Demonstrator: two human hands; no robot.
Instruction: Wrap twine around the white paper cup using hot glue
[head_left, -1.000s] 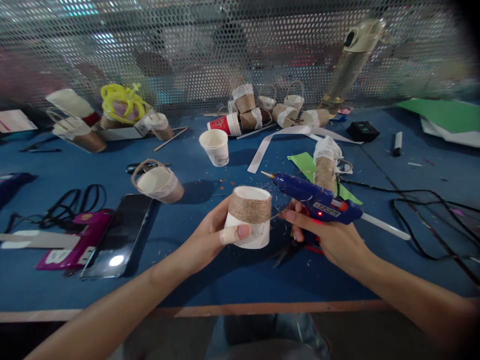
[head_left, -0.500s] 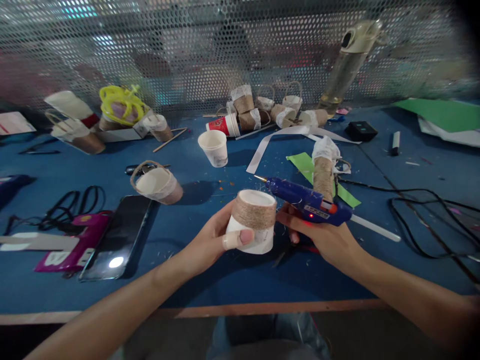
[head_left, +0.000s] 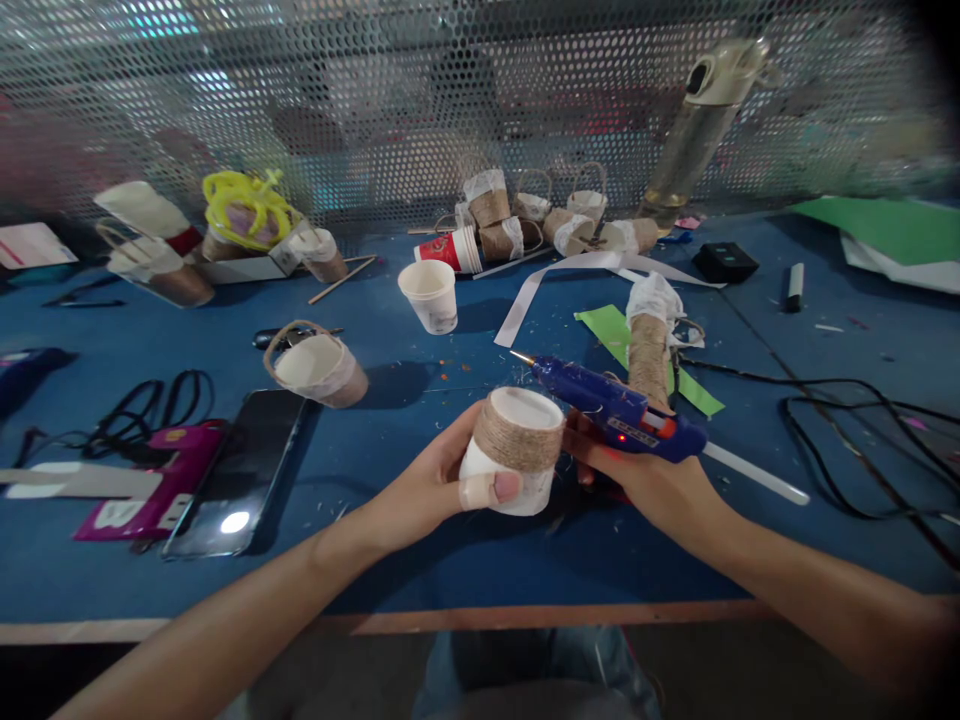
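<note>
My left hand [head_left: 431, 485] is wrapped round a white paper cup [head_left: 514, 450] whose upper half is bound in brown twine; the thumb, with a plaster on it, presses the cup's front. My right hand [head_left: 645, 475] grips a blue hot glue gun [head_left: 611, 405], its metal nozzle pointing left just above and behind the cup's rim. A red light glows on the gun's body. Cup and gun are held close together over the blue table [head_left: 465, 560] near its front edge.
A phone [head_left: 236, 470] and a magenta case [head_left: 146, 490] lie left. A handled cup [head_left: 319, 365], a plain cup [head_left: 431, 293], a twine spool [head_left: 649, 340] on green paper, several finished cups [head_left: 540, 220] at the back, black cables [head_left: 847, 430] right, perforated metal screen [head_left: 375, 100] behind.
Both hands have drifted slightly right and closer together; the cup has tipped a little to the right and the glue gun's nozzle now sits nearer its rim.
</note>
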